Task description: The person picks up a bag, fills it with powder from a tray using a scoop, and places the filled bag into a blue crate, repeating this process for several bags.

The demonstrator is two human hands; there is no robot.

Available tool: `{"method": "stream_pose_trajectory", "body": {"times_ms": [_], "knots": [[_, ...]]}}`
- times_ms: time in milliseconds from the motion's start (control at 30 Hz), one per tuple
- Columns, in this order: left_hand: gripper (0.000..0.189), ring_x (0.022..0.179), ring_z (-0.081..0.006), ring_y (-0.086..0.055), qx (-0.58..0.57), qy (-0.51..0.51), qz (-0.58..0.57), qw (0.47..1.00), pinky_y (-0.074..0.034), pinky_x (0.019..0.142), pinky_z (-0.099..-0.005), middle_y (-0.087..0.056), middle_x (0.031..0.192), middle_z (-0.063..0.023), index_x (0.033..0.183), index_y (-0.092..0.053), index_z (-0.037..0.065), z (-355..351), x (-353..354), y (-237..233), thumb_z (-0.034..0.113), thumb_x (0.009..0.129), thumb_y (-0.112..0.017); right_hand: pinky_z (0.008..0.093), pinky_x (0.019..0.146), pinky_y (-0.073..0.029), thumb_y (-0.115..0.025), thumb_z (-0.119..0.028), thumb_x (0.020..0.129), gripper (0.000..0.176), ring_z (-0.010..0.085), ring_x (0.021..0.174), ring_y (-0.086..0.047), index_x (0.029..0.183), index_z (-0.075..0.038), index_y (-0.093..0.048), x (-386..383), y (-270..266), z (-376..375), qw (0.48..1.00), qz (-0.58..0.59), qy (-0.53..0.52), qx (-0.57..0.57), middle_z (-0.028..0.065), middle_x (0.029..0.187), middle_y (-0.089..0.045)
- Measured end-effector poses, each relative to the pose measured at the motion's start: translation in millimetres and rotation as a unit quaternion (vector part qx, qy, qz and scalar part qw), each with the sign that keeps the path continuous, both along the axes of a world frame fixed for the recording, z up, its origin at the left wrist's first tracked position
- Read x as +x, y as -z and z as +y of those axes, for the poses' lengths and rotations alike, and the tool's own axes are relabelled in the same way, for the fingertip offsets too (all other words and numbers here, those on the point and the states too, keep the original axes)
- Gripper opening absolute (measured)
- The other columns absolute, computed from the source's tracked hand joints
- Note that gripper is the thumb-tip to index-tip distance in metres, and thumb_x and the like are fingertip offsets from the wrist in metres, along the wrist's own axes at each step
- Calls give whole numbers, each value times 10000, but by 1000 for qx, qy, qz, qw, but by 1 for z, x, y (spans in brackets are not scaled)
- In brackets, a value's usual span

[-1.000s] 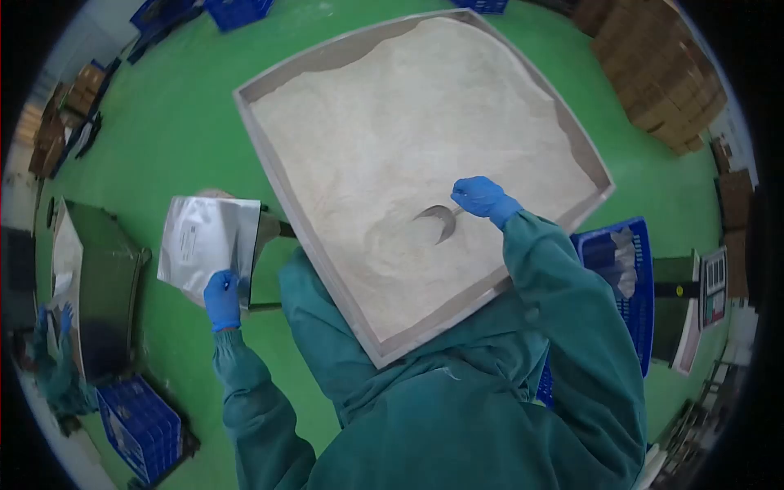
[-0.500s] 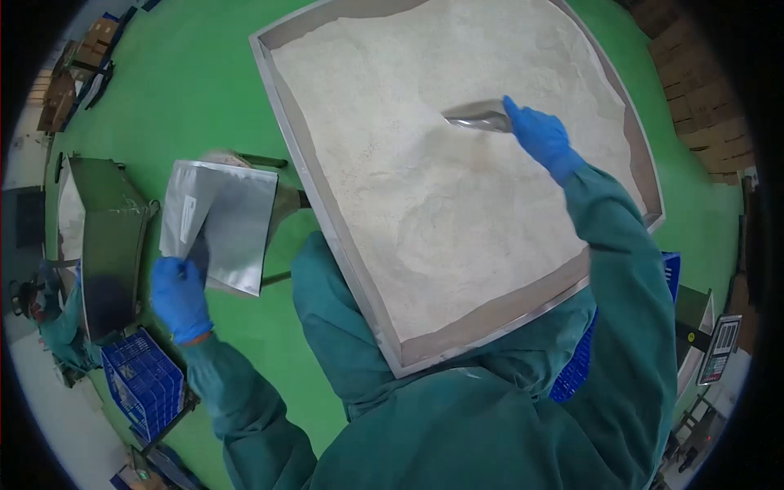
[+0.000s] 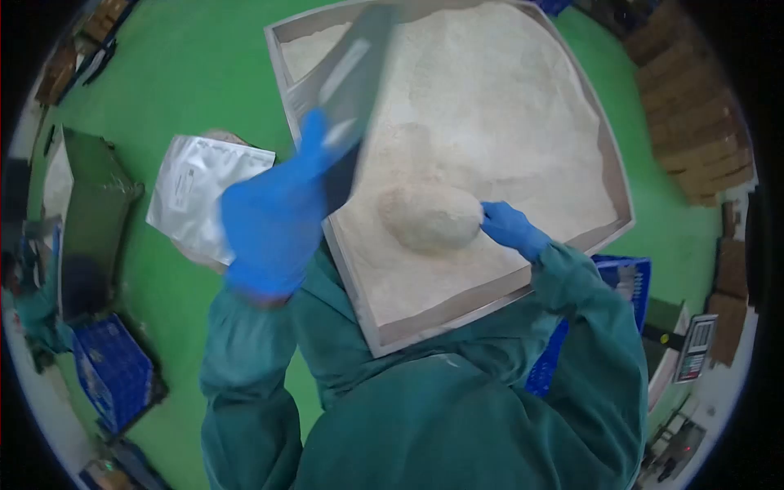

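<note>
My left hand (image 3: 273, 216), in a blue glove, is raised close to the camera and grips a silver foil pouch (image 3: 351, 77), blurred by motion, over the near left corner of the tray. My right hand (image 3: 508, 226), also gloved, holds a scoop heaped with pale powder (image 3: 429, 216) just above the powder bed. The scoop's metal is hidden under the heap. A large shallow metal tray (image 3: 359, 314) full of the same off-white powder lies in front of me.
A stack of silver pouches (image 3: 200, 192) lies to the left on a stand over the green floor. Blue crates (image 3: 114, 371) sit at lower left and behind my right arm (image 3: 621, 273). A scale display (image 3: 692, 347) is at the right; stacked cartons (image 3: 694, 106) at upper right.
My left hand lifted one pouch off the stack and swung it up over the tray. My right hand drew the scoop back toward me, now heaped with powder.
</note>
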State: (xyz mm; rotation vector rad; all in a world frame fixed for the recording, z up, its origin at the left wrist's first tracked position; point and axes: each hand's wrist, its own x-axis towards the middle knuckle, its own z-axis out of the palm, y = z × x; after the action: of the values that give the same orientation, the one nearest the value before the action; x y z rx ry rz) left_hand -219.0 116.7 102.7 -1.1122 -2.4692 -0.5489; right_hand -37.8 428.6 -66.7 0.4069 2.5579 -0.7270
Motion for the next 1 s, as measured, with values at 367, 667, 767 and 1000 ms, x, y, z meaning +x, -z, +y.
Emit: {"method": "stream_pose_trajectory", "body": {"times_ms": [367, 667, 767, 1000], "knots": [[314, 746, -314, -619, 3, 37, -208, 977, -488, 630, -434, -630, 790, -150, 900, -613, 79, 132, 34, 132, 374, 821, -541, 416, 743, -476, -518, -250, 791, 265, 368, 877, -587, 925, -50, -630, -11, -207, -6, 951, 9, -96, 294, 187, 926, -626], [231, 779, -361, -606, 30, -41, -312, 949, -491, 699, -432, -623, 824, -191, 788, -643, 57, 133, -3, 79, 227, 816, -490, 434, 577, -483, -543, -214, 789, 167, 317, 663, -625, 796, -57, -600, -47, -238, 5, 889, 149, -127, 415, 152, 713, -630], [265, 770, -357, -588, 4, 27, -263, 964, -473, 698, -424, -619, 808, -185, 788, -627, 36, 118, -33, 106, 257, 841, -490, 438, 569, -480, -505, -225, 825, 194, 321, 654, -622, 870, -55, -587, -57, -173, 66, 875, 129, -79, 461, 149, 721, -630], [256, 758, -341, -587, 1, 33, -229, 973, -469, 692, -408, -621, 802, -172, 831, -630, 7, 102, -40, 103, 218, 870, -490, 462, 621, -477, -470, -237, 822, 223, 351, 691, -617, 976, -93, -545, -34, 141, 25, 973, 64, -167, 145, 177, 751, -627]]}}
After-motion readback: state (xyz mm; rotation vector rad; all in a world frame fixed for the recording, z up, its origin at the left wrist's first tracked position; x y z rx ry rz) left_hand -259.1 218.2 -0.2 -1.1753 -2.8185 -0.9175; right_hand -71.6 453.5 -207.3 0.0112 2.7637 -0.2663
